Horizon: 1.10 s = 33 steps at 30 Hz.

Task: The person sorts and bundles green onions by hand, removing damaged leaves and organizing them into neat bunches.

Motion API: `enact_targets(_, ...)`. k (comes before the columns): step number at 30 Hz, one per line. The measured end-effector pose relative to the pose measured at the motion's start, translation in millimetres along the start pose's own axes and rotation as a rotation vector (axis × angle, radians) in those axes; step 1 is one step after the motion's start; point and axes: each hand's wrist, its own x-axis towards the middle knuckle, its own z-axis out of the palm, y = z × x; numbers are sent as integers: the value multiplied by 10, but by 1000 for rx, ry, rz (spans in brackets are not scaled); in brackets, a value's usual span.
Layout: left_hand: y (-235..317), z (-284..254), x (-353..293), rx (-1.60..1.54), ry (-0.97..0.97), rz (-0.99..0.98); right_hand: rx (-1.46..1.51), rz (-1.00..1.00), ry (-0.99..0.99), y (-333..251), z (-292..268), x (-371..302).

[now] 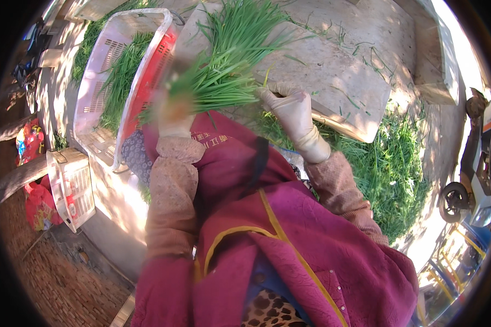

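A thick bunch of long green chives [218,90] lies across in front of me, over the near edge of a worn board [322,82]. At its left end my left hand [173,111], gloved and smeared by motion, appears closed around the stalks; its fingers do not show clearly. To the right of the bunch is my right hand [290,109], in a pale glove with the fingers curled in. A thin yellow strip [267,75] sticks up from its fingertips. More chives [243,27] are spread on the board beyond the bunch.
A white and red plastic crate [87,92] with greens inside stands at the left. Below it sits a smaller white basket [73,188] beside red bags [41,204]. Loose greens [393,180] cover the ground at the right. A wheeled vehicle [455,201] stands at the far right.
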Motion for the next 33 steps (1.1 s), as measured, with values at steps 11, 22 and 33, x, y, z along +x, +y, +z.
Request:
enact_targets(11,64,328,-176,28,-162,-94,134,19,-295,60,-330,-136)
enact_targets(22,44,322,-269,160,46,100,456,283,-231,58,249,-280)
enact_targets(33,-20,441,-407,544,262,263,106,279,-428,151,96,-351)
